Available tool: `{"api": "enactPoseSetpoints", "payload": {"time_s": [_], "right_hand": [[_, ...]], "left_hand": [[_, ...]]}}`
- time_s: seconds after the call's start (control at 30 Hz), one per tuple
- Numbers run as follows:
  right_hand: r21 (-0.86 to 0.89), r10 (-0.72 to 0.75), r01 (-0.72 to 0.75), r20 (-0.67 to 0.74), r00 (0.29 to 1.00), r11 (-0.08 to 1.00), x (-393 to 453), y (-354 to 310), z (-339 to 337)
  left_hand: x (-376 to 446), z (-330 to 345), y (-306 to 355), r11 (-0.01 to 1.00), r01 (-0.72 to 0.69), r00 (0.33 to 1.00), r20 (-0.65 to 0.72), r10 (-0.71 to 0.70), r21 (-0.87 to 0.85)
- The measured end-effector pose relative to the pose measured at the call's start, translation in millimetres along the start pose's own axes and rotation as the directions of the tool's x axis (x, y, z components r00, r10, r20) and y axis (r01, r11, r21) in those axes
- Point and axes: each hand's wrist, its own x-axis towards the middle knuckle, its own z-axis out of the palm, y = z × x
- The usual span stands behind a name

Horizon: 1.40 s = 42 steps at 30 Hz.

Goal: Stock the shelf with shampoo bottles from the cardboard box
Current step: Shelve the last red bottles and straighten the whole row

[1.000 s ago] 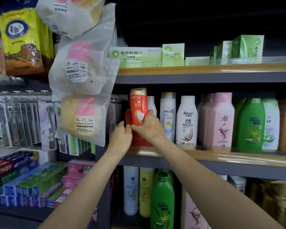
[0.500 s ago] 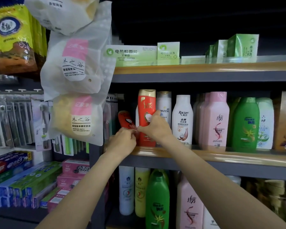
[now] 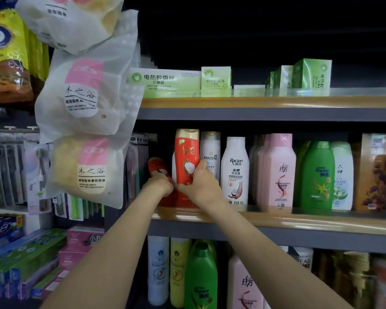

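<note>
Since a second ago, when it was held lifted above the shelf's rail, the tall red shampoo bottle had come down upright at the left end of the middle shelf, touching a Pantene bottle on its right. Curled fingers of the right hand gripped its lower half, and the left hand, just beside it, closed round a smaller red bottle that leaned left at the shelf's left edge. Further right along the same shelf stood a white Raclen bottle, a pink bottle and a green bottle.
</note>
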Motion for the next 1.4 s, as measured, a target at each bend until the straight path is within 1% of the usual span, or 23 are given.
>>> {"api": "enactPoseSetpoints", "payload": {"time_s": [0.03, 0.13, 0.23, 0.3, 0.4, 0.47, 0.57, 0.63, 0.7, 0.8, 0.9, 0.93, 0.97, 1.0, 1.03, 1.07, 1.1, 1.13, 1.17, 1.27, 1.33, 1.37, 1.4], "right_hand": [[0.001, -0.008, 0.008, 0.008, 1.000, 1.000, 0, 0, 0], [0.015, -0.020, 0.020, 0.009, 1.000, 1.000, 1, 1, -2], [0.028, -0.003, 0.003, 0.013, 1.000, 1.000, 1, 2, -2], [0.053, 0.009, -0.010, 0.020, 1.000, 0.999, 1, 0, -1], [0.073, 0.025, -0.025, -0.004, 1.000, 0.997, 2, -2, -1], [0.100, 0.023, -0.019, -0.037, 0.999, 0.995, 1, -3, 0], [0.159, -0.006, 0.023, -0.106, 0.994, 0.987, 0, -1, 2], [0.220, -0.052, 0.082, -0.138, 0.989, 0.972, -2, 0, 0], [0.242, -0.108, 0.136, -0.125, 0.986, 0.961, -6, 1, -2], [0.230, -0.179, 0.201, -0.113, 0.977, 0.952, -11, 4, -7], [0.282, -0.191, 0.230, -0.160, 0.968, 0.931, -11, 5, -16], [0.299, -0.194, 0.238, -0.171, 0.966, 0.924, -11, 4, -19], [0.305, -0.204, 0.250, -0.175, 0.963, 0.919, -13, 2, -23], [0.297, -0.225, 0.271, -0.178, 0.958, 0.916, -16, -1, -27], [0.278, -0.256, 0.297, -0.175, 0.951, 0.913, -19, -4, -33], [0.254, -0.295, 0.327, -0.157, 0.942, 0.910, -24, -9, -41], [0.232, -0.332, 0.352, -0.119, 0.936, 0.907, -29, -14, -51], [0.222, -0.363, 0.368, -0.063, 0.930, 0.903, -33, -19, -63], [0.216, -0.382, 0.372, 0.005, 0.924, 0.903, -38, -24, -73], [0.213, -0.358, 0.318, 0.189, 0.914, 0.924, -53, -37, -88], [0.271, -0.302, 0.237, 0.231, 0.925, 0.933, -64, -40, -84], [0.304, -0.275, 0.197, 0.239, 0.931, 0.932, -70, -41, -79], [0.333, -0.246, 0.155, 0.250, 0.937, 0.930, -75, -40, -76]], "left_hand": [[3, 1, 1, 1.000, 0.023, 1.000, 0.000, -0.023, 0.004], [0, 0, 2, 0.992, -0.023, 1.000, -0.009, 0.024, 0.128], [-9, 0, 0, 0.988, -0.051, 0.998, -0.019, 0.054, 0.144], [-17, -1, -2, 0.988, -0.080, 0.991, -0.093, 0.092, 0.129], [-30, -4, -1, 0.987, -0.094, 0.948, -0.292, 0.130, 0.133], [-43, -6, 1, 0.993, -0.108, 0.917, -0.379, 0.121, 0.055], [-61, -2, -1, 0.979, -0.196, 0.877, -0.458, 0.147, -0.062], [-70, 2, -6, 0.957, -0.276, 0.842, -0.503, 0.196, -0.087], [-75, 4, -9, 0.942, -0.323, 0.820, -0.525, 0.229, -0.094], [-83, -4, -10, 0.929, -0.350, 0.834, -0.493, 0.248, -0.125], [-96, -21, -8, 0.918, -0.361, 0.865, -0.426, 0.264, -0.163], [-101, -25, -8, 0.906, -0.356, 0.888, -0.387, 0.251, -0.230], [-108, -29, -10, 0.869, -0.334, 0.921, -0.323, 0.219, -0.364], [-115, -31, -13, 0.797, -0.284, 0.955, -0.230, 0.187, -0.533], [-124, -33, -17, 0.693, -0.210, 0.977, -0.122, 0.174, -0.689], [-131, -34, -22, 0.582, -0.128, 0.982, -0.021, 0.188, -0.803], [-137, -33, -27, 0.488, -0.054, 0.976, 0.056, 0.209, -0.871], [-143, -32, -32, 0.418, -0.006, 0.966, 0.102, 0.236, -0.908], [-150, -32, -36, 0.381, 0.027, 0.955, 0.136, 0.263, -0.924], [-164, -26, -44, 0.323, 0.074, 0.938, 0.176, 0.298, -0.943], [-177, -18, -44, 0.267, 0.153, 0.925, 0.234, 0.301, -0.951], [-184, -13, -43, 0.219, 0.210, 0.912, 0.272, 0.307, -0.953], [-190, -7, -45, 0.145, 0.260, 0.899, 0.294, 0.324, -0.955]]}}
